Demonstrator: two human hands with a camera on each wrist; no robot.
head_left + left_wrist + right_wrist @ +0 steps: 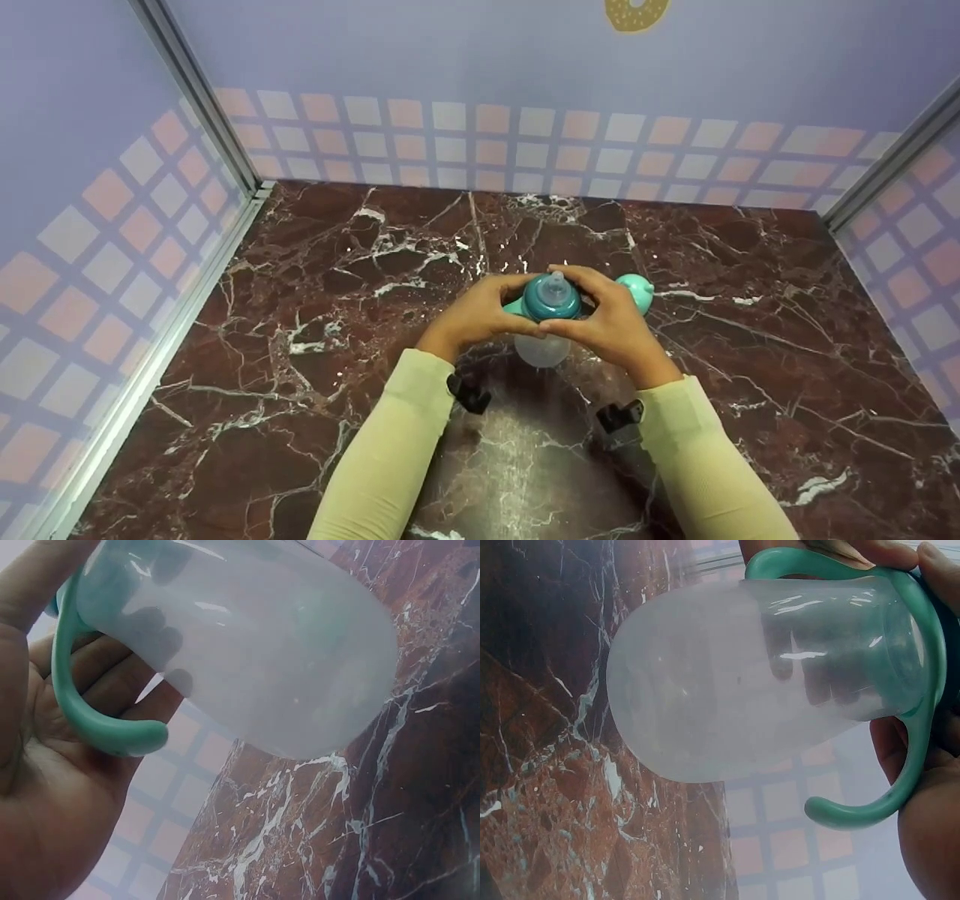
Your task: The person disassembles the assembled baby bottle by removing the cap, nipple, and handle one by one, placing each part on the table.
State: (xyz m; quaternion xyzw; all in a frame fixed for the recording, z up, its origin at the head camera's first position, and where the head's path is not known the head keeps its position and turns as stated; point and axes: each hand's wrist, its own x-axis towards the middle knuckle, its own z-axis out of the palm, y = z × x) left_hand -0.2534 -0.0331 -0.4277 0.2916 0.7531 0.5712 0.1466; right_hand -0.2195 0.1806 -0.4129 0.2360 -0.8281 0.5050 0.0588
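Note:
Both hands hold a baby bottle (544,352) between them, its clear teat pointing up toward the head camera. The bottle has a frosted, see-through body, a teal collar (552,306) and mint-green curved handles (922,727). My left hand (480,311) grips it at the collar and handle from the left, and my right hand (609,322) does so from the right. Both wrist views show the rounded base of the body free of the hands. Just beyond the right hand lies a mint-green domed cap (637,291), partly hidden by the fingers.
A dark red marble-patterned tabletop (337,420) with white veins spreads under the hands. Lilac panels with pink and white checks (450,142) stand along the back and both sides, with metal edging (225,120) at the corners.

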